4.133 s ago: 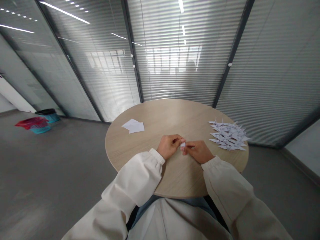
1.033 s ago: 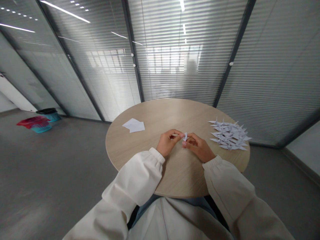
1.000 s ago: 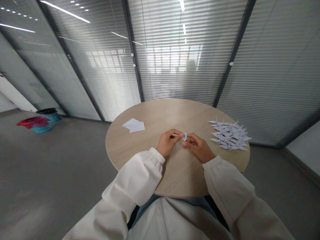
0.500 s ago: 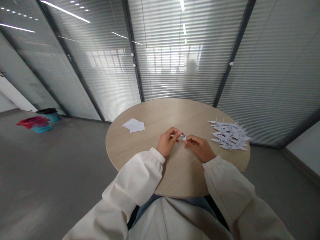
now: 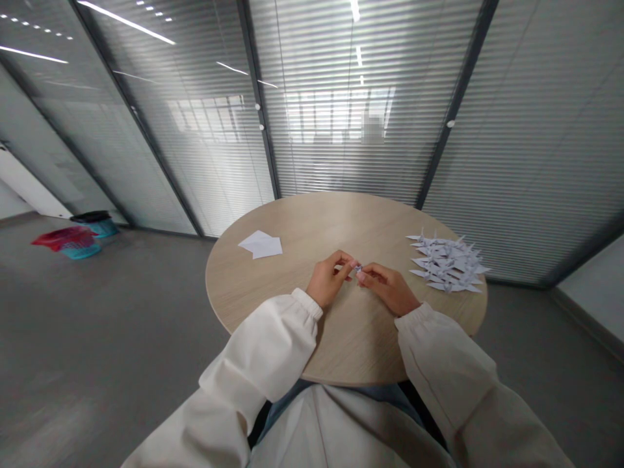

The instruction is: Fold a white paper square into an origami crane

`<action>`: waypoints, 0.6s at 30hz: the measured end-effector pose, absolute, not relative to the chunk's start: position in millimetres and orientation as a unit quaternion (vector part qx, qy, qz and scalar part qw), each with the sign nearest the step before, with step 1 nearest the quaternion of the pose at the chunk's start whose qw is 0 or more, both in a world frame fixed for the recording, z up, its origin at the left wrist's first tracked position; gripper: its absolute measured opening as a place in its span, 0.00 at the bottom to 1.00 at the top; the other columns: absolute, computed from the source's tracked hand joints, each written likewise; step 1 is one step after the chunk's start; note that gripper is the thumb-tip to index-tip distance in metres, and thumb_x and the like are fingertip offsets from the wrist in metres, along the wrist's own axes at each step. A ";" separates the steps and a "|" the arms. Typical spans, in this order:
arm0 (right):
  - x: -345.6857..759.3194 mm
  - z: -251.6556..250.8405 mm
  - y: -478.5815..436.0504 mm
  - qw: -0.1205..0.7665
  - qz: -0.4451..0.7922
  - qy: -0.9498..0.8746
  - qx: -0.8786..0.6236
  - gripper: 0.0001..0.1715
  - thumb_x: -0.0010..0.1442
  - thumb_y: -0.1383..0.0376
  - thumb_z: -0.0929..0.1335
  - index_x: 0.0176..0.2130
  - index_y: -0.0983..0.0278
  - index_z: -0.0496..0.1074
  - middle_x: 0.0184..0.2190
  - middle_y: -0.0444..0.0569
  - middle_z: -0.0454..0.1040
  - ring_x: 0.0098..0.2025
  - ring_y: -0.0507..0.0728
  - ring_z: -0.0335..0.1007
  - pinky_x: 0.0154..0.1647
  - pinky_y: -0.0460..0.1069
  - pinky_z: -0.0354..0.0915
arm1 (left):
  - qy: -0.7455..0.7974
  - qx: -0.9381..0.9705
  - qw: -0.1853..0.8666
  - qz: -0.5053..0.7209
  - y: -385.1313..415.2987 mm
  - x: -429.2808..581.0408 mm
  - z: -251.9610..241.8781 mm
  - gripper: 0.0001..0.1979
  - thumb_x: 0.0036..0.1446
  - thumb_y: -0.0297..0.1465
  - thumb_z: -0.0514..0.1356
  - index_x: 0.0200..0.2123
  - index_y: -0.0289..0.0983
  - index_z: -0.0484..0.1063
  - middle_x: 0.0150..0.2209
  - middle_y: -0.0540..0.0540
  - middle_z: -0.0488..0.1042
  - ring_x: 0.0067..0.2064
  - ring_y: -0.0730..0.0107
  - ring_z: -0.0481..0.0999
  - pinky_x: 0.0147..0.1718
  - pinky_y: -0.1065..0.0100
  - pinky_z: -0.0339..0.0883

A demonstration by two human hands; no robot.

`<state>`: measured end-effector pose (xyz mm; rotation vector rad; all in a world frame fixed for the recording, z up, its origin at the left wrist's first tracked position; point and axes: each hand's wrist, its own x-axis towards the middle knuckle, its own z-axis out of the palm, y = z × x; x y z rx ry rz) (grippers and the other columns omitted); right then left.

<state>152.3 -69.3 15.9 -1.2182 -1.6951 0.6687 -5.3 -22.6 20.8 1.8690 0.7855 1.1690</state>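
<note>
Over the middle of the round wooden table [image 5: 341,221], a small folded piece of white paper [image 5: 359,268] is pinched between my two hands. My left hand [image 5: 330,278] grips its left side with thumb and fingertips. From the other side my right hand [image 5: 387,286] holds it, the thumb lying along the near edge. Fingers cover most of the paper, so its exact shape is hidden. Right of my hands lies a cluster of folded white paper cranes [image 5: 448,261] with pointed tips. To the left, flat white paper sheets [image 5: 262,245] overlap on the table.
Two blue bins stand on the floor at the left, one with a red liner [image 5: 65,239] and one with a black liner [image 5: 92,218]. Beyond the table rises a glass partition with blinds [image 5: 341,162].
My right thumb and fingers have shifted slightly left and closed further over the folded paper, so less of it shows. My left hand has barely moved.
</note>
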 end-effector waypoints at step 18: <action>156.3 10.7 -64.4 0.447 0.249 -0.695 -0.505 0.16 0.54 0.55 0.66 0.28 0.64 0.75 0.24 0.44 0.73 0.29 0.53 0.68 0.30 0.45 0.61 | 0.310 0.725 0.405 0.462 -24.7 -4.6 23.6 0.14 0.53 0.39 0.57 0.31 0.33 0.69 0.31 0.44 0.74 0.32 0.72 0.73 0.29 0.72 0.70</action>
